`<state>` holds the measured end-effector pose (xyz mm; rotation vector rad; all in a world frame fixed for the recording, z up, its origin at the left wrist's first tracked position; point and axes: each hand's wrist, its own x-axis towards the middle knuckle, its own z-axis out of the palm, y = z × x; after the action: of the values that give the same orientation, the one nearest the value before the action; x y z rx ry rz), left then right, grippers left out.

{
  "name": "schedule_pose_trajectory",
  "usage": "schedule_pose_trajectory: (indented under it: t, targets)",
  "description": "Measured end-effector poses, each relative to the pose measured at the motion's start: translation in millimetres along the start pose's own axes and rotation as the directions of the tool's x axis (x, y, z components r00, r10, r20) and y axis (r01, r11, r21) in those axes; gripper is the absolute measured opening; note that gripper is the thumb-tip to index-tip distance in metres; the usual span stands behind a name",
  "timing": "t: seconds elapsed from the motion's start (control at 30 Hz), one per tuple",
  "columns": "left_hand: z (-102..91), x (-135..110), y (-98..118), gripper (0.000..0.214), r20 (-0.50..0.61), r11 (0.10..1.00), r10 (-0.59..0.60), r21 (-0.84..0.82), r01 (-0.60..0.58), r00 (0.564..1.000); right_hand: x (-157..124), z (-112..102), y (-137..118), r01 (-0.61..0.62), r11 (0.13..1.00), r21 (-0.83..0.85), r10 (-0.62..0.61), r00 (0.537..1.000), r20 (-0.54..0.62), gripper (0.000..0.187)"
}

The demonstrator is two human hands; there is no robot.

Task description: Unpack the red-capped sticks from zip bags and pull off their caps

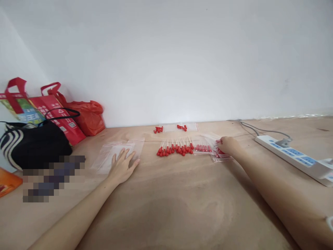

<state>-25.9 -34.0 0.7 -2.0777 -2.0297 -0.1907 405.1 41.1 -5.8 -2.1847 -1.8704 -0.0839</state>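
Note:
My left hand (124,166) lies with its fingers spread on a stack of clear zip bags (104,158) on the wooden table. A row of pale, thin sticks with red bulb-shaped ends (174,148) lies between my hands, red ends towards me. To the right of that row are clear zip bags with red-ended sticks (203,148) inside. My right hand (228,146) is closed at the rightmost filled zip bag (221,158), its fingertips pinching the upper part. The fingers partly cover what is in that bag.
Two small heaps of red pieces (158,129) lie near the wall, with a clear bag (169,127) by them. A white power strip (293,156) with a grey cable stands right. Shopping bags (56,113), a red plastic bag (88,116) and a black bag (39,144) stand left.

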Motion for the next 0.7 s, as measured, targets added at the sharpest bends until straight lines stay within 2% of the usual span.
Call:
schedule_pose_trajectory:
  t: [0.1, 0.17, 0.2, 0.27, 0.33, 0.37, 0.4, 0.47, 0.5, 0.53, 0.57, 0.63, 0.7]
  targets:
    - [5.0, 0.3, -4.0, 0.048, -0.085, 0.999, 0.046, -0.014, -0.047, 0.995, -1.7, -6.8, 1.2, -0.018, 1.0, -0.005, 0.018, 0.996, -0.082, 0.025]
    - [7.7, 1.2, -6.2, 0.045, -0.174, 0.995, 0.084, -0.031, -0.091, 0.981, -1.9, -17.1, 2.4, -0.015, 0.999, 0.032, 0.021, 0.98, -0.196, 0.028]
    - [8.4, 1.7, -6.5, 0.043, -0.225, 0.992, 0.103, -0.044, -0.115, 0.969, -2.2, -23.9, 1.8, 0.006, 0.997, 0.076, 0.016, 0.96, -0.28, 0.029]
    - [7.5, 2.5, -4.5, 0.04, -0.333, 0.981, 0.134, -0.086, -0.172, 0.933, -4.9, -39.2, -3.7, 0.121, 0.968, 0.221, 0.007, 0.864, -0.503, 0.028]
    - [3.9, 1.8, 2.0, 0.037, -0.431, 0.958, 0.16, -0.148, -0.245, 0.888, -11.9, -54.5, -16.2, 0.196, 0.941, 0.277, -0.004, 0.824, -0.566, 0.026]
    - [1.4, 0.7, 6.9, 0.035, -0.47, 0.94, 0.17, -0.187, -0.286, 0.866, -17.4, -60.8, -25.2, 0.259, 0.896, 0.36, 0.006, 0.805, -0.593, 0.023]
    - [-1.3, -1.1, 12.8, 0.034, -0.499, 0.915, 0.179, -0.231, -0.33, 0.848, -24.1, -65.6, -35.7, 0.316, 0.835, 0.45, 0.01, 0.809, -0.587, 0.019]
    - [-6.0, -6.4, 25.7, 0.033, -0.524, 0.848, 0.176, -0.35, -0.399, 0.834, -40.5, -68.8, -59.6, 0.38, 0.65, 0.658, -0.021, 0.874, -0.485, 0.017]
    - [-7.7, -9.5, 31.9, 0.032, -0.52, 0.802, 0.16, -0.427, -0.417, 0.839, -49.4, -66.9, -72.0, 0.363, 0.534, 0.764, -0.073, 0.92, -0.386, 0.018]
    - [-8.8, -12.6, 37.5, 0.033, -0.508, 0.748, 0.138, -0.509, -0.425, 0.85, -58.5, -62.8, -84.1, 0.296, 0.419, 0.859, -0.129, 0.955, -0.266, 0.019]
    - [-9.3, -15.4, 42.0, 0.034, -0.488, 0.688, 0.117, -0.589, -0.425, 0.865, -67.4, -56.7, -95.2, 0.199, 0.338, 0.92, -0.207, 0.969, -0.134, 0.02]
    - [-9.5, -19.5, 47.6, 0.038, -0.441, 0.561, 0.083, -0.721, -0.407, 0.894, -83.2, -40.8, -113.4, 0.037, 0.249, 0.968, -0.363, 0.93, 0.058, 0.021]
    - [-10.2, -21.1, 49.9, 0.042, -0.405, 0.468, 0.061, -0.795, -0.384, 0.912, -95.1, -23.3, -125.1, -0.09, 0.218, 0.972, -0.452, 0.873, 0.182, 0.021]
